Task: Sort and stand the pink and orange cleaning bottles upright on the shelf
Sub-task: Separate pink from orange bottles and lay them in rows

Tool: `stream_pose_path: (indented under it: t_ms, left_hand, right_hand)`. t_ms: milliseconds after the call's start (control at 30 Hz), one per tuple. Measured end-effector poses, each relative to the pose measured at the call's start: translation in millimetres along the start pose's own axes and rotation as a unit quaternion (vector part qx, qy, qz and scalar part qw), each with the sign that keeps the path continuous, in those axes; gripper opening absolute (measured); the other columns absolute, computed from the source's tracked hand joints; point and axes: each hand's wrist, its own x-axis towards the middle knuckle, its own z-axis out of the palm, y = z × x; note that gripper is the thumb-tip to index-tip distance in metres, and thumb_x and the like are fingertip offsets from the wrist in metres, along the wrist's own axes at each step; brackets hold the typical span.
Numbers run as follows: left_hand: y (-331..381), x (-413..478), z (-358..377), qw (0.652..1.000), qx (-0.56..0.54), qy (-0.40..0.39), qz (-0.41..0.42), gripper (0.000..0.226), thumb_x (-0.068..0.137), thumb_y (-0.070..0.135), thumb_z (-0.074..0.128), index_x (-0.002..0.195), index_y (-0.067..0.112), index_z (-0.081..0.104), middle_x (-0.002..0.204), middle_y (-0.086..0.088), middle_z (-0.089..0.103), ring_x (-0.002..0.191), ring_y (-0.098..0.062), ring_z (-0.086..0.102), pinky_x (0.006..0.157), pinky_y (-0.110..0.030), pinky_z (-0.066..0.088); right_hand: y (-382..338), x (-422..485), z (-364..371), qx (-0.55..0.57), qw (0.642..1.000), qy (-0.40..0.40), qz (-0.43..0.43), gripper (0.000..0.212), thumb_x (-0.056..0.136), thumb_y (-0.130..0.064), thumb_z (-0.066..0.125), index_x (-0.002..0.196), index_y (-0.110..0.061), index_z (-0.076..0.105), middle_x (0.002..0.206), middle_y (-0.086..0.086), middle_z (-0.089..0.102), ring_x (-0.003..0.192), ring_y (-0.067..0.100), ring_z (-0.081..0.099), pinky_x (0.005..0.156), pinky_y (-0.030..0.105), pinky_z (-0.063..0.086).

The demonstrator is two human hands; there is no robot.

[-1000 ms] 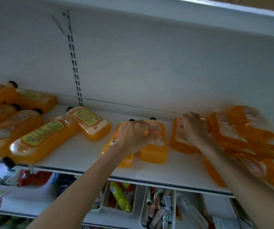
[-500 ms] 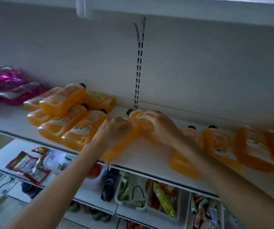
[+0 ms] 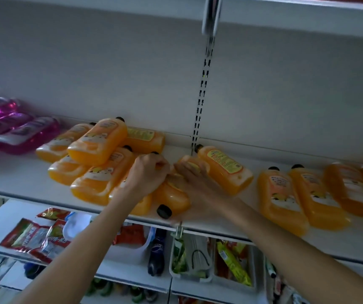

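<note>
The left hand (image 3: 147, 174) and right hand (image 3: 196, 185) are both curling their fingers around one orange bottle (image 3: 173, 195) that is lying flat near the shelf's (image 3: 22, 178) front edge, cap outward.

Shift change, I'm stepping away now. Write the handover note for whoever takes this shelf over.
Left hand: fingers curled on the front orange bottle, which lies flat with its cap toward the edge of the shelf.
Right hand: blurred, laid over the same bottle; grip unclear.
Pink bottles: lying at far left.
Orange pile: stacked left of the hands. More orange bottles lie flat to the right.
Done: colours look roughly grouped.
To do: no bottle stands upright yet; stand them all.
</note>
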Motion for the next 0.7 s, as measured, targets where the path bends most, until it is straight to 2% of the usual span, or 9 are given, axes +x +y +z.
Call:
stream_pose_path:
  t_ms: [133,233,333,400,467,533,567,600,700]
  left_hand:
    - [-6.7,-3.3,-0.4,0.997,0.011,-0.043,0.057,0.019,0.088,0.014,0.052,0.098,0.016,0.069,0.099,-0.002,0.066,0.089,-0.015,0.058,0.073,-0.02,0.041]
    - [-7.2,-3.4,0.1,0.998,0.006,-0.039,0.054,0.024,0.091,0.016,0.05,0.112,0.017,0.061,0.106,-0.001,0.066,0.096,-0.017,0.06,0.079,-0.024,0.045]
    - [-6.7,-4.2,1.8,0.998,-0.015,-0.033,0.052,0.032,0.094,0.028,0.037,0.119,0.016,0.054,0.103,-0.006,0.067,0.092,-0.024,0.062,0.081,-0.037,0.05]
    - [-3.8,-5.5,2.0,0.996,-0.061,-0.027,0.053,0.045,0.089,0.035,0.025,0.116,0.016,0.055,0.099,-0.01,0.067,0.087,-0.025,0.062,0.075,-0.041,0.05]
    - [3.2,-8.4,-2.0,0.985,-0.166,-0.003,0.035,0.048,0.087,0.036,0.022,0.11,0.015,0.058,0.097,-0.007,0.066,0.085,-0.02,0.06,0.074,-0.036,0.048]
    - [4.9,-10.5,-7.6,0.972,-0.233,0.011,0.022,0.048,0.088,0.041,0.022,0.104,0.016,0.06,0.09,0.0,0.065,0.082,-0.011,0.057,0.074,-0.03,0.043]
    - [4.1,-12.0,-10.8,0.967,-0.255,-0.004,0.022,0.048,0.089,0.044,0.023,0.104,0.017,0.059,0.087,0.005,0.063,0.08,-0.005,0.056,0.074,-0.027,0.043]
    - [2.5,-13.1,-13.5,0.961,-0.272,-0.034,0.032,0.045,0.088,0.046,0.026,0.106,0.02,0.058,0.088,0.011,0.062,0.082,-0.001,0.056,0.076,-0.025,0.044]
    - [-0.6,-12.4,-13.1,0.952,-0.258,-0.146,0.074,0.033,0.08,0.035,0.047,0.113,0.034,0.047,0.098,0.014,0.062,0.092,0.0,0.059,0.077,-0.02,0.051]
  right_hand:
    - [11.5,3.1,6.2,0.035,0.998,0.034,0.032,0.101,0.068,-0.075,0.059,0.148,-0.033,0.014,0.158,0.003,0.005,0.145,0.022,-0.006,0.113,0.058,0.001]
    - [14.6,2.6,5.6,0.031,0.997,0.051,0.05,0.091,0.074,-0.063,0.065,0.147,-0.032,0.02,0.156,0.003,0.014,0.145,0.022,0.001,0.114,0.053,0.007]
    - [12.2,1.3,-5.4,0.103,0.988,0.11,0.028,0.083,0.07,-0.05,0.075,0.141,-0.026,0.038,0.142,0.002,0.041,0.137,0.021,0.029,0.11,0.051,0.023]
    - [8.5,-0.7,-17.4,0.208,0.965,0.159,0.004,0.08,0.065,-0.047,0.08,0.135,-0.024,0.048,0.131,-0.005,0.055,0.123,0.011,0.047,0.105,0.042,0.037]
    - [4.4,-5.2,-31.8,0.305,0.941,0.143,0.016,0.075,0.065,-0.048,0.08,0.132,-0.033,0.05,0.127,-0.013,0.058,0.116,0.0,0.052,0.099,0.031,0.043]
    - [1.2,-8.4,-45.7,0.381,0.915,0.126,0.039,0.052,0.065,-0.051,0.074,0.114,-0.051,0.056,0.109,-0.023,0.065,0.1,-0.006,0.058,0.086,0.02,0.047]
    - [1.7,-9.1,-49.5,0.417,0.898,0.133,0.049,0.038,0.064,-0.053,0.07,0.101,-0.052,0.062,0.095,-0.022,0.068,0.088,-0.005,0.061,0.077,0.017,0.047]
    - [4.7,-9.1,-50.7,0.461,0.874,0.145,0.056,0.031,0.064,-0.054,0.066,0.093,-0.042,0.067,0.085,-0.014,0.069,0.08,0.002,0.064,0.072,0.019,0.047]
    - [14.3,-8.4,-44.1,0.575,0.794,0.168,0.103,0.055,0.061,-0.059,0.061,0.094,-0.015,0.065,0.088,0.015,0.068,0.085,0.026,0.067,0.078,0.038,0.052]
